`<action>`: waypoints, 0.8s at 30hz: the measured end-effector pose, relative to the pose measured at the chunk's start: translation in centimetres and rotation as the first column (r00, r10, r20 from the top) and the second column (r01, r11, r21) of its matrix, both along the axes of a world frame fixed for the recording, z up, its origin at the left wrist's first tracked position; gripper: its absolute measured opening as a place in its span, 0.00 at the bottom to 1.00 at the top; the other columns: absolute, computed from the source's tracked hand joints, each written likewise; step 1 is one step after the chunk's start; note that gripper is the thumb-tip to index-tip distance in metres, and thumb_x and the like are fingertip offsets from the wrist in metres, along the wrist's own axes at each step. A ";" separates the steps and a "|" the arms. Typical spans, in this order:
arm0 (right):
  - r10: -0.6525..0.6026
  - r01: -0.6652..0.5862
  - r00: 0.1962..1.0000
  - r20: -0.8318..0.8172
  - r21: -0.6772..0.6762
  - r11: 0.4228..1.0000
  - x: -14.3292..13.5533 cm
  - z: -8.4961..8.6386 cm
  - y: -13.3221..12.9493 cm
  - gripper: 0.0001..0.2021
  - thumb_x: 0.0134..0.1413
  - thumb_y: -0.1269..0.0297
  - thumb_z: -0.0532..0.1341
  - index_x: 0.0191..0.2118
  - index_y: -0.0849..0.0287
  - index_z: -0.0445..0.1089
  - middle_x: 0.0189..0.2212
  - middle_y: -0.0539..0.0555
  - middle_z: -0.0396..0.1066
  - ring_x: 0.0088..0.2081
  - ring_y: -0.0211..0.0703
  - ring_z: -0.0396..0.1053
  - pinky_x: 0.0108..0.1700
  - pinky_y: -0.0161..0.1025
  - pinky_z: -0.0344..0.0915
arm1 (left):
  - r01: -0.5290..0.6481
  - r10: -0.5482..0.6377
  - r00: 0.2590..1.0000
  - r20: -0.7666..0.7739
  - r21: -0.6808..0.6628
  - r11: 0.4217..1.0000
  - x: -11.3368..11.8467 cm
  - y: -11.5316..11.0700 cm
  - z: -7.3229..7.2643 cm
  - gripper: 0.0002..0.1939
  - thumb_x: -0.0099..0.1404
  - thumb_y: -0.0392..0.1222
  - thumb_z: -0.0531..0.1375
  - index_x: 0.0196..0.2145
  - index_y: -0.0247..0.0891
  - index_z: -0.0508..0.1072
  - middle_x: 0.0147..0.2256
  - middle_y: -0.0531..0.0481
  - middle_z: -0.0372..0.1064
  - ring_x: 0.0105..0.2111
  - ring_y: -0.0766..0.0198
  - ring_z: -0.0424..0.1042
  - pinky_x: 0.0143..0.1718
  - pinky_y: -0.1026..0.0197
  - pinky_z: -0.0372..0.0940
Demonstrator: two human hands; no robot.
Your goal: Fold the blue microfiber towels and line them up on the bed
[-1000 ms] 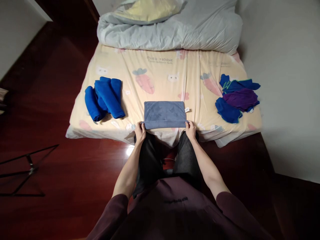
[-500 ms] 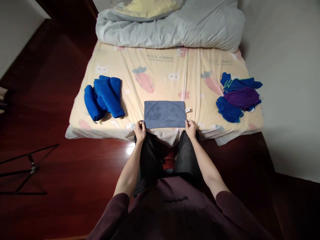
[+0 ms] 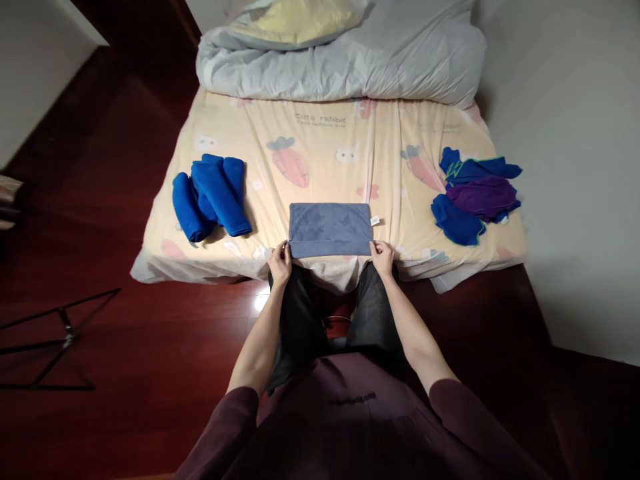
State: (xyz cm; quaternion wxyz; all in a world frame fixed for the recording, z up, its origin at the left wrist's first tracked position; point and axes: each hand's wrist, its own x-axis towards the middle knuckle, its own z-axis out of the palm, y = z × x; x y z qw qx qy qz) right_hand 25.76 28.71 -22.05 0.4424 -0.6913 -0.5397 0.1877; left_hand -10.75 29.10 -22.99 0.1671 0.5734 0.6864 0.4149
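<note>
A grey-blue towel (image 3: 330,221) lies folded into a rectangle near the front edge of the bed, with a white tag at its right side. Its near edge is turned over into a narrow strip. My left hand (image 3: 280,261) pinches the strip's left end, and my right hand (image 3: 383,257) pinches its right end. To the left, several blue rolled towels (image 3: 220,197) rest in a small heap. On the right lies a loose pile of crumpled blue cloths (image 3: 457,220) with a purple cloth (image 3: 483,198) among them.
The bed (image 3: 330,160) has a pale yellow sheet with carrot and rabbit prints. A grey quilt (image 3: 410,60) and a yellow pillow (image 3: 305,20) lie at its far end. Black stand legs (image 3: 65,340) are on the floor at left; a wall (image 3: 575,167) rises at right.
The camera view has shifted very slightly. Both hands still hold the towel's turned-over edge, and the towel looks the same.
</note>
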 end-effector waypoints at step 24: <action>0.221 -0.242 0.956 0.191 0.093 0.966 0.6 0.8 -1.6 0.17 0.68 0.54 0.59 0.51 0.56 0.80 0.51 0.61 0.79 0.53 0.53 0.77 0.58 0.51 0.76 | 0.318 -0.320 0.943 -0.088 -0.039 0.947 -1.5 -1.1 1.9 0.24 0.72 0.50 0.59 0.61 0.38 0.75 0.60 0.39 0.73 0.63 0.49 0.67 0.67 0.43 0.63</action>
